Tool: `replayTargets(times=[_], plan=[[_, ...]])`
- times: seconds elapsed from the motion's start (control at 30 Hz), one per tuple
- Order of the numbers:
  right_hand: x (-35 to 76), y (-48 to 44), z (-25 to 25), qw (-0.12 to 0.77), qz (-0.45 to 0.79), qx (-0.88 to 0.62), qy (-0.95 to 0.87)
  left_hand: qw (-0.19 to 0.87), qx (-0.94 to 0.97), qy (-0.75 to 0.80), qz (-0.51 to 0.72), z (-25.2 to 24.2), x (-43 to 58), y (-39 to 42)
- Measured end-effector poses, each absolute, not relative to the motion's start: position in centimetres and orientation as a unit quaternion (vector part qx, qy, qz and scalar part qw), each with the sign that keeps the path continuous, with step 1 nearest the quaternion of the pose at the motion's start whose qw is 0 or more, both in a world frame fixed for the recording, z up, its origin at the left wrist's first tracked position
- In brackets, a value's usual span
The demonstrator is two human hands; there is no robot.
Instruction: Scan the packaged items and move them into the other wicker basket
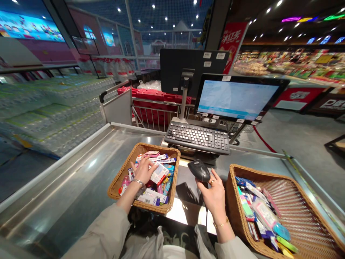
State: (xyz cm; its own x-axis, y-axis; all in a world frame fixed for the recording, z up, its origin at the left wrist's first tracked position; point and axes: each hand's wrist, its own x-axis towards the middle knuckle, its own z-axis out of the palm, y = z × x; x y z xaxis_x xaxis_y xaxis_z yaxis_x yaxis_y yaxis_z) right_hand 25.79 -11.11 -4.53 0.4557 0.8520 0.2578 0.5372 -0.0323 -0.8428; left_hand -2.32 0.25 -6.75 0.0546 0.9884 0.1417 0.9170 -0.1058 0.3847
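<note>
My left hand (143,169) rests in a wicker basket (140,147) full of small packaged goods, with its fingers closed on a white package (159,174). My right hand (215,196) grips a black handheld barcode scanner (198,171) above the dark checkout surface (185,187), with its cable running down and out of sight. To the right stands a second wicker basket (233,190) holding several flat packaged items (262,214), mostly at its near side. Its far side shows bare weave.
A black keyboard (198,137) and a lit touchscreen monitor (235,100) stand just beyond the hands. A steel counter (67,169) runs along the left. Metal railings, a red barrier, stacked bottled water and store shelves lie further off.
</note>
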Motion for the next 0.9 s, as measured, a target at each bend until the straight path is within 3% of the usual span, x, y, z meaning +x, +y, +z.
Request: replayTargets(times=[0.4, 0.6, 0.9], plan=[[26.1, -11.6, -4.4, 0.486, 0.135, -0.694, -0.513, 0.036, 0.629, 0.752, 0.195, -8.7, 0.1, 2.6], [26.3, -12.0, -4.3, 0.490, 0.137, -0.696, -0.507, 0.000, 0.695, 0.708, 0.124, -8.9, -1.7, 2.4], [26.3, -12.5, -4.0, 0.488, 0.132, -0.695, -0.511, 0.058, 0.822, 0.561, -0.075, -7.5, -3.8, 5.2]])
